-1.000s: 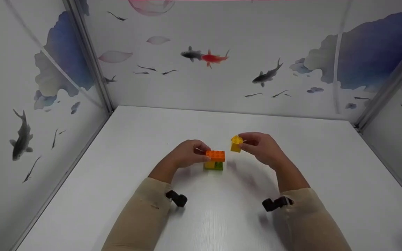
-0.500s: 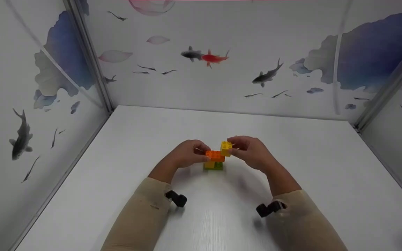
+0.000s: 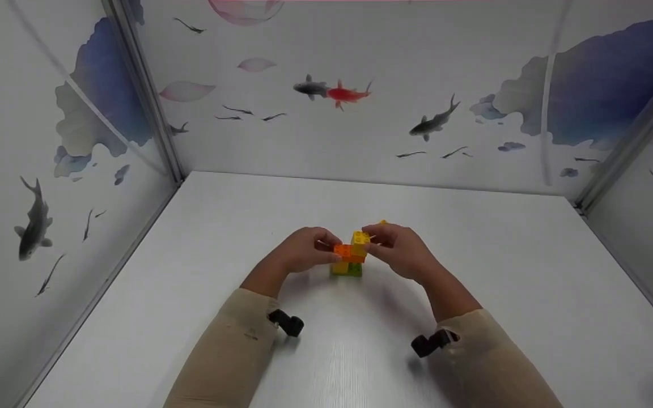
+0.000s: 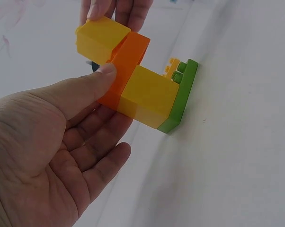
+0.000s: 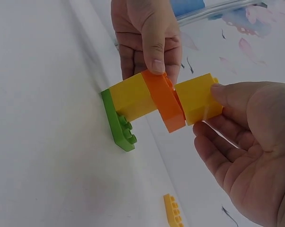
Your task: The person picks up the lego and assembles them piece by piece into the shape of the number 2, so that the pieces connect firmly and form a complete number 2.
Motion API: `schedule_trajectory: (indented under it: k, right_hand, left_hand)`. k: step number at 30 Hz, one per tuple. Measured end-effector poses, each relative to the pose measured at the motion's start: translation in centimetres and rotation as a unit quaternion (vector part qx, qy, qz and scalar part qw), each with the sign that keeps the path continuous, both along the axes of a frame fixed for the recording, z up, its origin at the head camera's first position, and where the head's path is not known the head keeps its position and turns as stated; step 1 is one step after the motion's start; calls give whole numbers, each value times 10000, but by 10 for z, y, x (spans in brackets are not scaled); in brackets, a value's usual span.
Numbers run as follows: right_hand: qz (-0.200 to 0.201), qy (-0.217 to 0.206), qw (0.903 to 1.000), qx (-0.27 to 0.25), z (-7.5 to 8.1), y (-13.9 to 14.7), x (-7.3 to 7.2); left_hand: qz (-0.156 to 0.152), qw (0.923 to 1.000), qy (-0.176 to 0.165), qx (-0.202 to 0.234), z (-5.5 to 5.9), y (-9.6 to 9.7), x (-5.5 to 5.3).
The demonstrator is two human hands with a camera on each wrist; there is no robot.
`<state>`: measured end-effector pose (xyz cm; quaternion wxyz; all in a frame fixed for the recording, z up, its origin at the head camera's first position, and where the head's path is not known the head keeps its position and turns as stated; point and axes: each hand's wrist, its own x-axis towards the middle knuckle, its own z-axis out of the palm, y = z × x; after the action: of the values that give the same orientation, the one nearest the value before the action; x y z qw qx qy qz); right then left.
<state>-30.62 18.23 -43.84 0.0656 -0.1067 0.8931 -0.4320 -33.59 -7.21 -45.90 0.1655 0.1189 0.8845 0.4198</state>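
A toy-brick stack has a flat green base brick, a yellow brick on one half of it, and an orange brick across the top, overhanging the base's bare studs. My left hand pinches the orange brick between thumb and fingers. With my right hand I pinch another yellow brick by its sides. It sits over the right-hand end of the orange brick, slightly tilted, with a thin gap showing along their joint in the right wrist view.
Another yellow-orange brick lies on the white table beyond the stack, mostly hidden behind my right hand in the head view. White panels with painted fish stand around the table's back and sides.
My right hand has brought the yellow brick left and down onto the right end of the orange brick. The brick behind my right hand has come into view. My left hand keeps its place.
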Motion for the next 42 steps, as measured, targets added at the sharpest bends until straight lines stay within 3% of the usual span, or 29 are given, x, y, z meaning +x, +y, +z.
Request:
schedule_trajectory:
  k: [17,31,42]
  right_hand:
    - [202,246,9995,-61,-9,-3,-1]
    - [142,17,9996,-224,-10,-3,-3]
    - [117,-105,9997,-177,-9,0,-5]
  left_hand:
    - [41,9998,163,-135,-3,0,-2]
    - [99,9999,-53,8,-1,0,-2]
    - [50,10000,-6,57,-1,0,-1]
